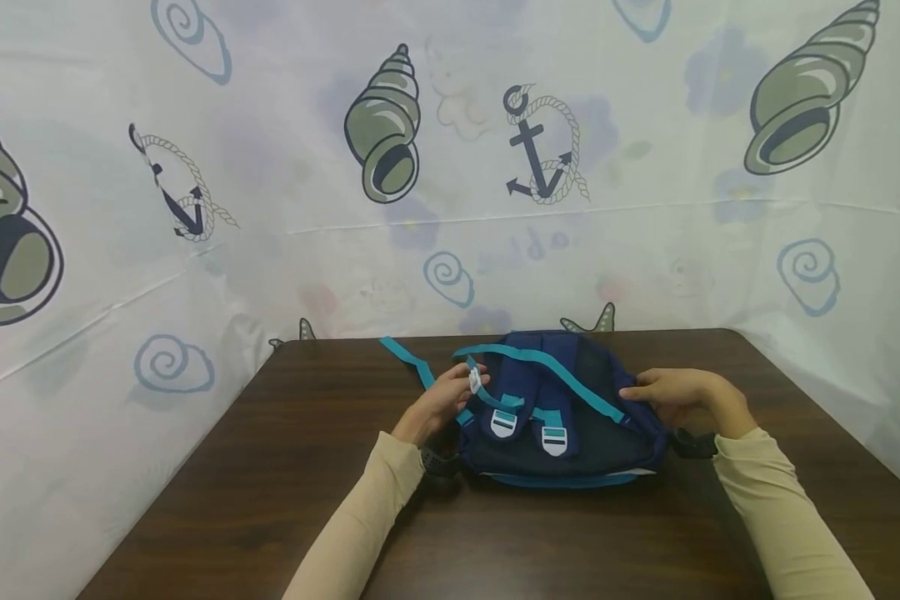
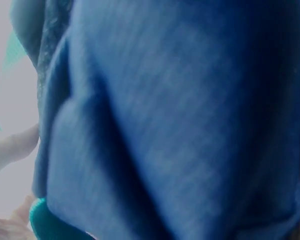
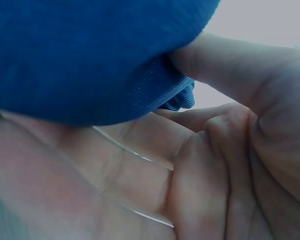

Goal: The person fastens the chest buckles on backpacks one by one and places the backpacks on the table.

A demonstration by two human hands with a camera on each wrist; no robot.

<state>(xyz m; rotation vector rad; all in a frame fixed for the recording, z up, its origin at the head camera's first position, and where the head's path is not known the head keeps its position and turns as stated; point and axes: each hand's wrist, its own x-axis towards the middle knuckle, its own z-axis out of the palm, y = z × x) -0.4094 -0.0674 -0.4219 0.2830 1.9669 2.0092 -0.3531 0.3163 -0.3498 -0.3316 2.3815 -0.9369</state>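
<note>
R hand (image 1: pixel 673 393) nips side of navy backpack (image 1: pixel 591 433); L hand (image 1: pixel 442 402) at opp. side

R hand: thumb on top, fingers underneath, pinching a bunched fold of the backpack's R side. L hand: at backpack's L edge, fingers loosely bent by a short teal strap (image 1: pixel 495 402) & small white buckle (image 1: pixel 475 381); can't tell if it grips either.

Backpack lies strap side up on dk brown wood-grain tabletop (image 1: pixel 555 546), btwn the two hands. Soft, a bit slumped: navy edges, navy padded shoulder straps (image 1: pixel 523 383), darker charcoal panel, brt blue trim (image 1: pixel 562 482) w/ pale stripe along edge nearest the person. Two white ladder-lock buckles (image 1: pixel 555 440) on shoulder straps' near ends, teal webbing threaded thru. Long teal strap (image 1: pixel 543 360) runs diag. across backpack; loose teal strap (image 1: pixel 408 357) trails onto tabletop left of it.

Beyond backpack: white backdrop (image 1: pixel 645 258) w/ seashell prints (image 1: pixel 382 125) & anchor print (image 1: pixel 536 158). Faint lettering (image 1: pixel 546 247) there, above backpack, too pale to read. Cream sleeves (image 1: pixel 360 525) on both arms, on backpack's near side.
</note>
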